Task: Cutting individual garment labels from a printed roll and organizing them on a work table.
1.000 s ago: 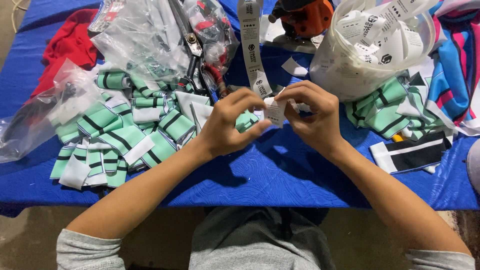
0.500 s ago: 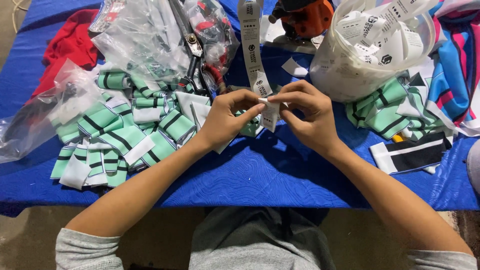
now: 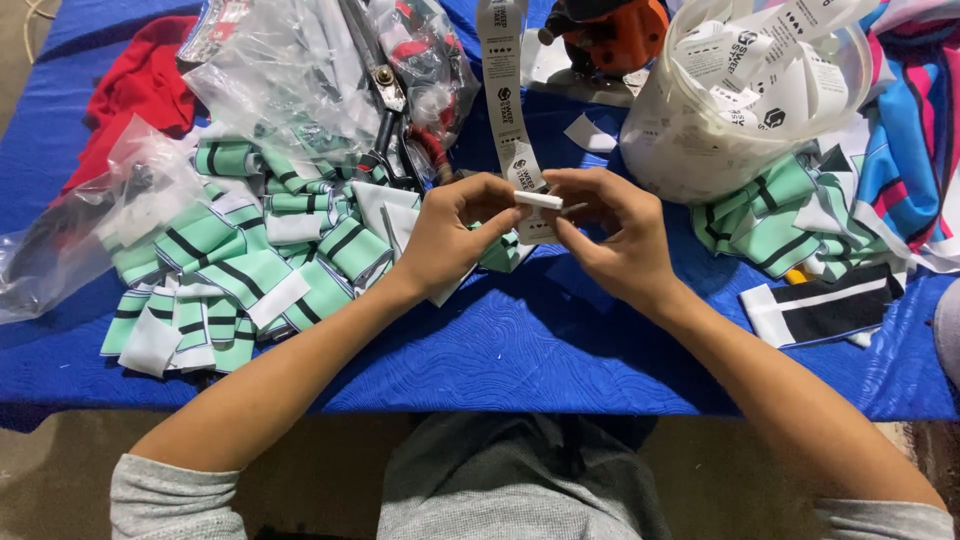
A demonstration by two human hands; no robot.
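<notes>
Head view: both hands point(image 3: 545, 235) pinch a folded label point(image 3: 538, 200).

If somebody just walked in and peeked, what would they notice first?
Right in the middle, the left hand and the right hand pinch a small folded white label between them, above the blue table cover. To the left lies a big heap of mint-green striped fabric pieces. At the upper right stands a clear tub stuffed with white label strips.

Scissors point(image 3: 385, 110) behind cuffs point(image 3: 240, 270) (tub point(image 3: 740, 140) right).
</notes>
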